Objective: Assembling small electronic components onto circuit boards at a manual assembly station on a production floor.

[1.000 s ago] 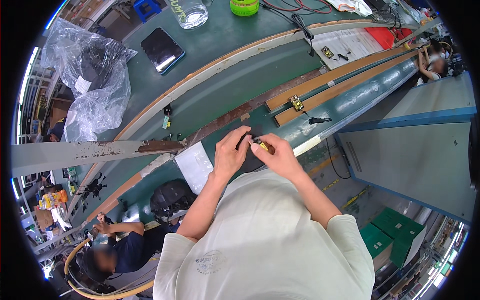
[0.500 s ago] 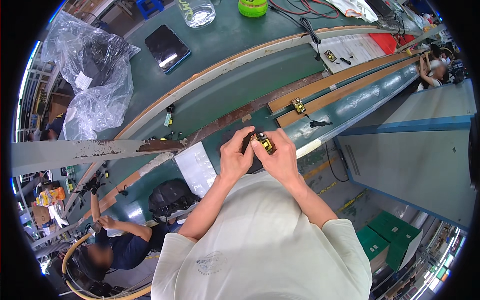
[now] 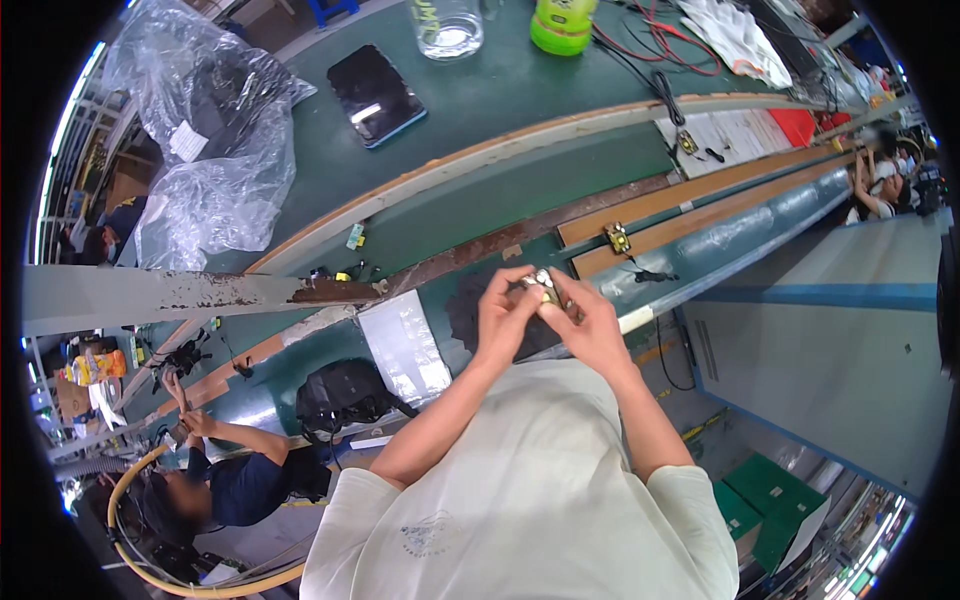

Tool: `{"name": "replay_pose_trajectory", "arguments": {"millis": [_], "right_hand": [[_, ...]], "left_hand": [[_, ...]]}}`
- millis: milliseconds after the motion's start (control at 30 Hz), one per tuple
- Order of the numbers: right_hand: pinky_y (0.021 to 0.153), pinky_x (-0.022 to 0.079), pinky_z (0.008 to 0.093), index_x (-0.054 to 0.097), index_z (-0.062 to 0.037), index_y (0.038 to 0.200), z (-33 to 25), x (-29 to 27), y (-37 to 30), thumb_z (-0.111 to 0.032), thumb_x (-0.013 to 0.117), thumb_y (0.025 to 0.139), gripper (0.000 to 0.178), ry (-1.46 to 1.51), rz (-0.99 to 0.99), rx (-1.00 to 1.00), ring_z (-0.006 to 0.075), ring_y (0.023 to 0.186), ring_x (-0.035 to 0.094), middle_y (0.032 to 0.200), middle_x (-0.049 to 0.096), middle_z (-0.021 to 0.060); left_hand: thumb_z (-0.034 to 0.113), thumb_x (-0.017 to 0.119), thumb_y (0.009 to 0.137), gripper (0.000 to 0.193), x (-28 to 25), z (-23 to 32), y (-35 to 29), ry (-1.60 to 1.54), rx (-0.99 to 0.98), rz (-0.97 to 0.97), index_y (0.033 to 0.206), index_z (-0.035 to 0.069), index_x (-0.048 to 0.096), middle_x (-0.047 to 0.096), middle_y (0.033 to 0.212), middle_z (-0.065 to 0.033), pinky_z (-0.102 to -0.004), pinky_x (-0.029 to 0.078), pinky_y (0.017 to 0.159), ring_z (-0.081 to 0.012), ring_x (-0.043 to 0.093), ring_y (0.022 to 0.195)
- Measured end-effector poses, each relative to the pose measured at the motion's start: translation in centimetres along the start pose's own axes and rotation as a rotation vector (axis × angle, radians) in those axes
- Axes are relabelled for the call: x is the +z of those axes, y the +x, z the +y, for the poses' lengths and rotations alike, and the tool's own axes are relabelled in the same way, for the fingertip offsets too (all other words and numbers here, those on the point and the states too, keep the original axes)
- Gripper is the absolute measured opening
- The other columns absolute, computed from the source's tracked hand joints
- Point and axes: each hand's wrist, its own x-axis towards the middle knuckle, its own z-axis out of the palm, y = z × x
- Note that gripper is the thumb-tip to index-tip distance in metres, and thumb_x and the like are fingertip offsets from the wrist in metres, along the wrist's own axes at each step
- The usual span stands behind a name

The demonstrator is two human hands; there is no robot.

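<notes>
The small yellowish part (image 3: pixel 543 287) pinched between the left hand (image 3: pixel 508 315) and right hand (image 3: pixel 590 325) glints like metal and plastic. The green tabletop (image 3: pixel 500 100) looks matt and smooth, its long wooden edge strips (image 3: pixel 690 200) pale and bare. Toward its far left corner, the crumpled clear plastic bag (image 3: pixel 215 150) is glossy and wrinkled, the dark flat tablet (image 3: pixel 377 95) shiny. The grey metal beam (image 3: pixel 150 297) is rough with rust. The person's pale shirt (image 3: pixel 520 500) is soft matt cloth.

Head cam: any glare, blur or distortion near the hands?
Head view: fisheye bends the wooden rails toward the rim; glare patch on the dark tablet; left hand and right hand fairly sharp, but the small part between them is too tiny to resolve.
</notes>
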Motion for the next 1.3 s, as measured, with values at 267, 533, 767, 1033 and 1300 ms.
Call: {"name": "replay_pose_trajectory", "arguments": {"millis": [267,533,767,1033,1300], "right_hand": [[0.068,0.053,0.0341,0.062,-0.0019,0.136,13.1,-0.5,2.0,-0.013,0.069,0.094,0.044,-0.14,-0.149,0.205,0.024,0.08,0.07,0.098,0.071,0.0141],[0.081,0.055,0.0455,0.065,-0.0006,0.126,23.1,-3.0,7.2,-0.022,0.07,0.092,0.04,-0.264,0.287,0.216,0.0426,0.091,0.069,0.1,0.072,0.0237],[0.082,0.055,0.0465,0.069,-0.0048,0.118,15.7,-3.2,9.7,-0.02,0.07,0.092,0.03,-0.875,0.255,-0.025,0.0402,0.092,0.069,0.109,0.07,0.0204],[0.08,0.055,0.0493,0.063,-0.0046,0.115,18.2,5.7,6.7,-0.014,0.076,0.087,0.032,-0.632,-0.06,0.055,0.0414,0.097,0.067,0.104,0.064,0.0188],[0.072,0.057,0.0443,0.06,-0.0016,0.106,21.3,8.0,6.7,-0.007,0.073,0.09,0.022,-0.582,-0.082,0.094,0.0359,0.082,0.071,0.085,0.067,0.016]], "left_hand": [[0.02,0.064,0.103,0.046,-1.9,-5.1,1.7,-0.077,-0.569,-0.091,0.143,0.004,0.047,0.07,0.114,-0.0112,-0.032,0.058,0.08,-0.0192,0.071,0.091],[0.019,0.064,0.097,0.07,-13.4,-2.7,13.8,0.147,-0.337,0.419,0.157,0.009,0.029,0.067,0.116,-0.0204,-0.0359,0.062,0.076,-0.027,0.073,0.09],[0.026,0.059,0.104,0.039,-42.5,-10.1,21.8,-0.333,0.013,0.466,0.134,0.001,0.06,0.07,0.124,-0.0176,-0.0368,0.061,0.09,-0.03,0.071,0.109],[0.027,0.062,0.102,0.033,-27.0,-10.9,20.6,0.436,-0.222,0.159,0.121,0.001,0.068,0.074,0.109,-0.0138,-0.034,0.061,0.075,-0.0244,0.073,0.099],[0.004,0.061,0.095,0.051,-12.9,-6.8,8.4,0.124,-0.344,0.497,0.145,0.001,0.052,0.07,0.105,-0.0147,-0.0322,0.06,0.071,-0.0229,0.073,0.085]]}}
